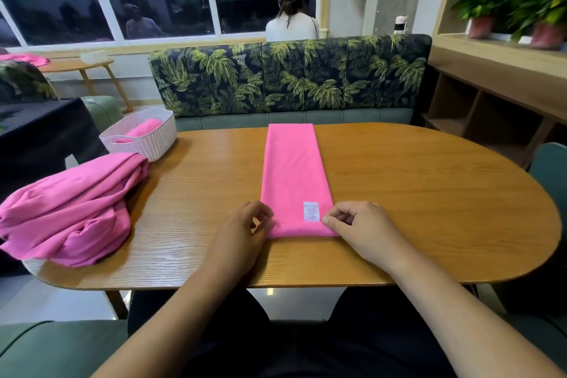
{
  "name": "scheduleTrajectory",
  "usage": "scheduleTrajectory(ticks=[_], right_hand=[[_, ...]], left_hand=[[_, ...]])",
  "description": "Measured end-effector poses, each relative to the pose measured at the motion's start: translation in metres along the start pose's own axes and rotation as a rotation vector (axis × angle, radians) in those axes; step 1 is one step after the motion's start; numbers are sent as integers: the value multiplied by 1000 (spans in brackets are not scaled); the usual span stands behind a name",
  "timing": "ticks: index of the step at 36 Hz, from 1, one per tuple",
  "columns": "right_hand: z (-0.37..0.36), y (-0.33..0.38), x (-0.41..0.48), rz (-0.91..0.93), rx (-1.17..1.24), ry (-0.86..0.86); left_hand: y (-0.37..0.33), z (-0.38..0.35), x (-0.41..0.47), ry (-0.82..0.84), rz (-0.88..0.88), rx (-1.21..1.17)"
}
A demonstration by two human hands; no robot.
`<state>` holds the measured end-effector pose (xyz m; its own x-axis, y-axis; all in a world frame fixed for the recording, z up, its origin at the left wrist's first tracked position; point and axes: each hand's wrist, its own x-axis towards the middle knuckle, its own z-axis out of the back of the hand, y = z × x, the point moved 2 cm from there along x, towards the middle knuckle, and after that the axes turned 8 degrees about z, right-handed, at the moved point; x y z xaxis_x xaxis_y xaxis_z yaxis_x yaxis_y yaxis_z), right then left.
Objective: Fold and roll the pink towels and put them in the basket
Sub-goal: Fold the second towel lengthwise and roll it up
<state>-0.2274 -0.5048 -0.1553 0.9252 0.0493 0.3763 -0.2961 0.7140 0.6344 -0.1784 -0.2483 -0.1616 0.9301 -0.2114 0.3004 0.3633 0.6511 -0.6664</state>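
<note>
A pink towel (293, 172) lies folded into a long narrow strip down the middle of the wooden table (414, 193), with a white label near its near end. My left hand (242, 230) pinches the strip's near left corner. My right hand (359, 227) pinches the near right corner beside the label. A heap of unfolded pink towels (70, 209) lies at the table's left end. Behind it stands a white basket (156, 138) holding a rolled pink towel (142, 129).
A palm-print bench (288, 80) runs behind the table, and a person sits beyond it facing away. Wooden shelves (491, 107) stand at the right with potted plants above. A green chair (549, 169) sits by the table's right end. A small round side table (76, 66) stands far left.
</note>
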Motion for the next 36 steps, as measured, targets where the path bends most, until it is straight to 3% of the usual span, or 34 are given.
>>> scheduleTrajectory(ticks=[7, 11, 14, 19, 26, 33, 36], right_hand=[[-4, 0, -6, 135, -108, -86], [-8, 4, -10, 386, -229, -95], [-9, 4, -13, 467, -293, -72], [-10, 7, -16, 398, -267, -38], [-12, 1, -9, 256, -272, 20], [-4, -5, -9, 136, -70, 16], [-2, -1, -10, 96, -22, 8]], left_hand=[[-6, -2, -5, -25, -315, 191], [-8, -3, -7, -19, -364, 231], [-10, -2, -11, 10, -381, 254], [-12, 3, -15, 45, -349, 234], [0, 0, -2, 87, -169, 164], [-3, 0, -3, 165, -8, -53], [-4, -1, -4, 116, 41, -79]])
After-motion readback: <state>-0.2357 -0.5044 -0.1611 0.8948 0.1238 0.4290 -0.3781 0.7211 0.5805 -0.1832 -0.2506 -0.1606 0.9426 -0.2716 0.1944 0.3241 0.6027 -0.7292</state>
